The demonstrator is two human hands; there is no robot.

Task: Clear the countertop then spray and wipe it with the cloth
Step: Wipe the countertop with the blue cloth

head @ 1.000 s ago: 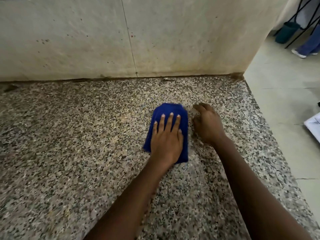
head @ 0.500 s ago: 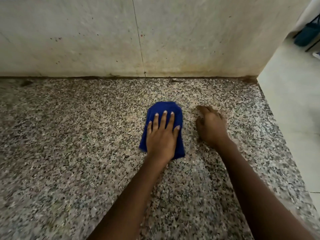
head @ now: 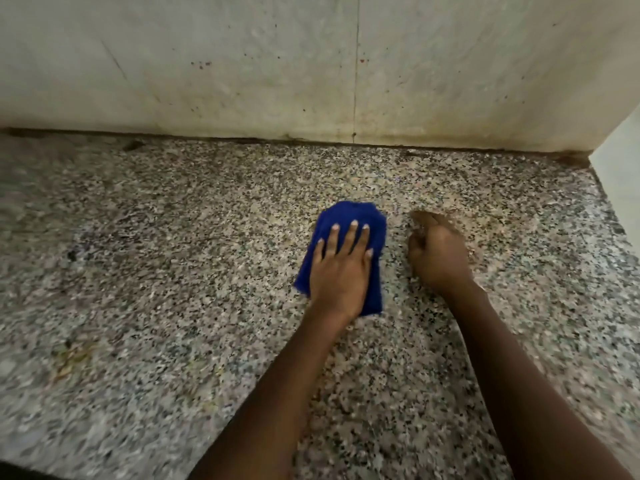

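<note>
A folded blue cloth [head: 349, 216] lies on the speckled granite countertop [head: 173, 271], a little right of centre. My left hand [head: 341, 271] presses flat on top of it, fingers spread and pointing at the wall, covering most of the cloth. My right hand [head: 436, 254] rests on the bare stone just to the right of the cloth, fingers curled under and holding nothing that I can see. No spray bottle is in view.
A stained pale wall [head: 242, 64] rises along the back of the counter, with a dark grimy seam at its foot. The counter ends at its right edge [head: 620, 244], with pale floor [head: 623, 161] beyond. A yellowish smear [head: 69, 358] marks the stone at the left.
Both hands and the cloth have slid left along the counter, past the wall's vertical seam. The view has swung left, so the floor and objects at the right have dropped out.
</note>
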